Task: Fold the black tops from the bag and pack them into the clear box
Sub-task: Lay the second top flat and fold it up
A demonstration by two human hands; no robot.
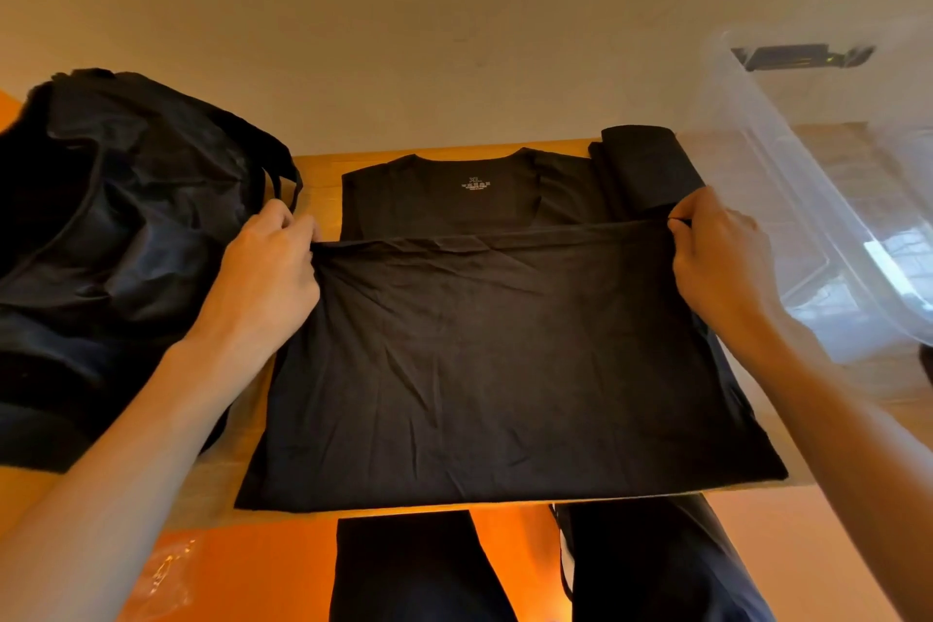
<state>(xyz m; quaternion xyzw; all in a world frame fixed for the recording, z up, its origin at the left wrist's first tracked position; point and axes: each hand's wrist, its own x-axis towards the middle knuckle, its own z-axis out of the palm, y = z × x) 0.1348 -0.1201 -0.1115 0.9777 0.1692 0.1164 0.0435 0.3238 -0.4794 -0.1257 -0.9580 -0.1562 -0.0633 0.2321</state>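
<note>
**Black top (495,359), mid-fold.** The garment lies flat on the wooden table (323,177), with its neckline at the far edge and the printed size label (476,184) showing. The near portion is doubled over the body, and its leading edge runs left to right just short of the neckline. The left hand (267,263) pinches the left end of that edge and the right hand (717,253) pinches the right end. The fingers curl round the cloth and the edge is drawn taut between them. A second black top (649,169), folded into a compact bundle, rests at the far right of the table against the spread one. The black bag (126,227) slumps at the left, its contents not discernible. The clear box (808,197) stands at the right, and no dark cloth shows through its walls. Judged progress: one top folded, one part-folded, none packed. An unknown number may remain in the bag.
</note>
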